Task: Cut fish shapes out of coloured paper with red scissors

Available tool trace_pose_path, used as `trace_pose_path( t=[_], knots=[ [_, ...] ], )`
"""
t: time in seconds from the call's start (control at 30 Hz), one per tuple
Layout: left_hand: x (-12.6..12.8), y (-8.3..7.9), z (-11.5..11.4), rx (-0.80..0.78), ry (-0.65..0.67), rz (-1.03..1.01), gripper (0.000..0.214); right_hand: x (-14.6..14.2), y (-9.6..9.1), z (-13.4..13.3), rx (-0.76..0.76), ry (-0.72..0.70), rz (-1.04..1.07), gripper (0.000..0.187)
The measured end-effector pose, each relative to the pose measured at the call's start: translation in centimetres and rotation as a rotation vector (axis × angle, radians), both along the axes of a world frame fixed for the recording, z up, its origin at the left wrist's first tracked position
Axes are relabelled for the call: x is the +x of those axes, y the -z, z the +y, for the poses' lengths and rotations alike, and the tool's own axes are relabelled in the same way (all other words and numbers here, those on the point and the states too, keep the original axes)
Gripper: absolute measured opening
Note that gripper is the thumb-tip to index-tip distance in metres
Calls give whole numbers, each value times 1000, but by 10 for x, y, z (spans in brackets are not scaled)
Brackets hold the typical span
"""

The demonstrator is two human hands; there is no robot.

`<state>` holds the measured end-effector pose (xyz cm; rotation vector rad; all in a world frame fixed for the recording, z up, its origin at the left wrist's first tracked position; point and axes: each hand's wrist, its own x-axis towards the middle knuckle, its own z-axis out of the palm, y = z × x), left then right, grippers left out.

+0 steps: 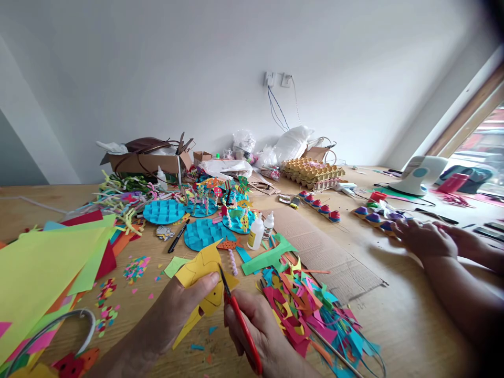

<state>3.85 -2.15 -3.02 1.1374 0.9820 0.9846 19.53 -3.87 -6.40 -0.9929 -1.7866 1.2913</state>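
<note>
My left hand (179, 315) pinches a yellow paper cut-out (200, 270) with pencil lines on it, thumb on top. My right hand (260, 328) grips red-handled scissors (240, 320), whose blades point up into the yellow paper's edge. Both hands are low in the middle of the view, over the wooden table (394, 315). Small paper snippets lie under them.
A heap of coloured paper scraps (307, 310) lies right of my hands. Yellow and red sheets (47, 262) sit at left. Blue paper discs (205, 231), glue bottles (256, 233), a black pen (178, 237), cardboard (315, 247), egg trays (311, 170). Another person's hands (429, 239) rest at right.
</note>
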Motion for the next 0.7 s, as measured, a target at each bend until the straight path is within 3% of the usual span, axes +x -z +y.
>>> trace_pose_path(
  t=[0.37, 0.7],
  knots=[
    [5, 3, -1, 34, -62, 23, 22, -3, -4, -2, -31, 2, 45, 44],
    [4, 4, 1, 22, -16, 30, 26, 1, -1, -1, -13, -11, 31, 47]
  ],
)
